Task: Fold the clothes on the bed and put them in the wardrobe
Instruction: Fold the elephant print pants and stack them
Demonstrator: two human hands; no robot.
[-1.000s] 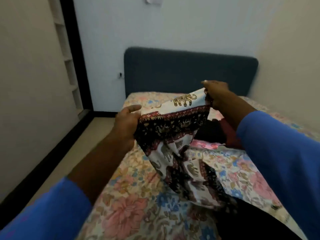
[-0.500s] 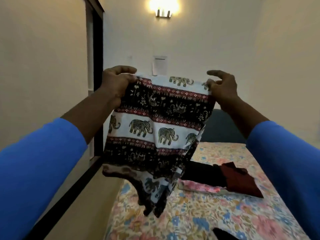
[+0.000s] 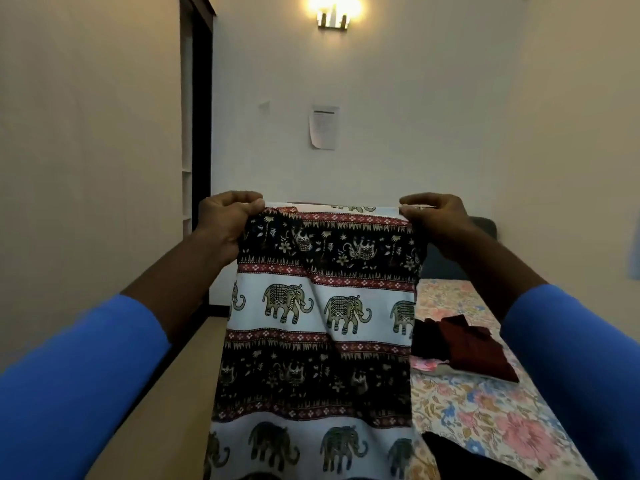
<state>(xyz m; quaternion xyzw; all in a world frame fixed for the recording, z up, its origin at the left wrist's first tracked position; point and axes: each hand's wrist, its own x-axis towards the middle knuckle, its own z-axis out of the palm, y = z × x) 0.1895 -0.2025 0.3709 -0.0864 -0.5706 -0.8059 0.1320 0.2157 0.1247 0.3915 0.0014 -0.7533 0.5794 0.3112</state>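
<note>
An elephant-print cloth (image 3: pixel 318 323) in white, black and red bands hangs spread out in front of me, above the bed. My left hand (image 3: pixel 228 223) pinches its top left corner and my right hand (image 3: pixel 433 220) pinches its top right corner. The cloth falls straight down past the bottom of the view. Behind it on the floral bedspread (image 3: pixel 485 410) lie a dark red garment (image 3: pixel 474 348), a black one beside it and a pink piece (image 3: pixel 427 364). Another black garment (image 3: pixel 457 459) lies at the near edge of the bed.
A dark headboard (image 3: pixel 446 265) stands against the far wall, under a sheet of paper (image 3: pixel 323 126) and a lit wall lamp (image 3: pixel 332 15). On the left, a tall dark-framed opening with white shelves (image 3: pixel 187 168) is set in the wall. Bare floor (image 3: pixel 166 410) runs along the bed's left side.
Both hands have lifted the cloth off the bed and spread it wide. It now hangs flat and straight instead of bunched and twisted. My view has tilted upward.
</note>
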